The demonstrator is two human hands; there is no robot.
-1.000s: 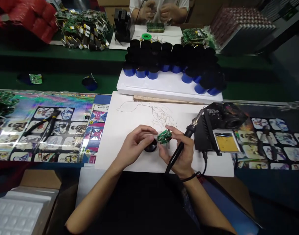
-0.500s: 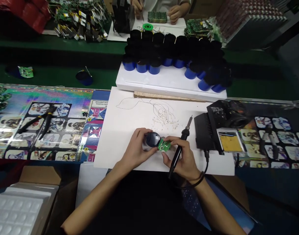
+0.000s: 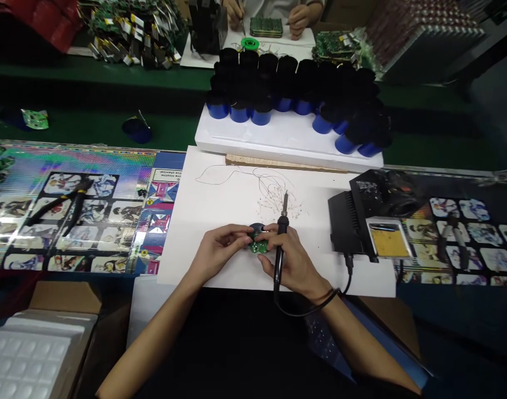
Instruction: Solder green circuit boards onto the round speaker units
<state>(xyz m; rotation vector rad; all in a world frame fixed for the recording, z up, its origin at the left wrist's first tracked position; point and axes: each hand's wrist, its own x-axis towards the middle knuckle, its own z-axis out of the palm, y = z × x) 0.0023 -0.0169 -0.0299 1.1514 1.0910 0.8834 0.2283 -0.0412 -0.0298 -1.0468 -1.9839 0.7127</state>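
My left hand (image 3: 220,249) pinches a small green circuit board (image 3: 258,247) from the left, over a white paper sheet (image 3: 224,191). A dark round part (image 3: 256,226) sits just behind the board, mostly hidden by my fingers, and I cannot tell whether it is attached. My right hand (image 3: 297,263) grips a black soldering iron (image 3: 280,244) like a pen, with its thin tip pointing away from me. The fingers of my right hand touch the board's right side. The iron's cable runs down from my hand and off to the right.
A black soldering station (image 3: 344,224) with a yellow sponge tray (image 3: 388,241) stands to the right. Thin wires and scraps lie on the paper. Blue cylinders stand on white foam (image 3: 278,136) beyond it. A co-worker's hands (image 3: 298,19) work farther off. Pliers (image 3: 66,199) lie left.
Both hands have moved left and closer together, carrying the board. The soldering iron has swung upright, and the dark round part is now mostly hidden behind my fingers.
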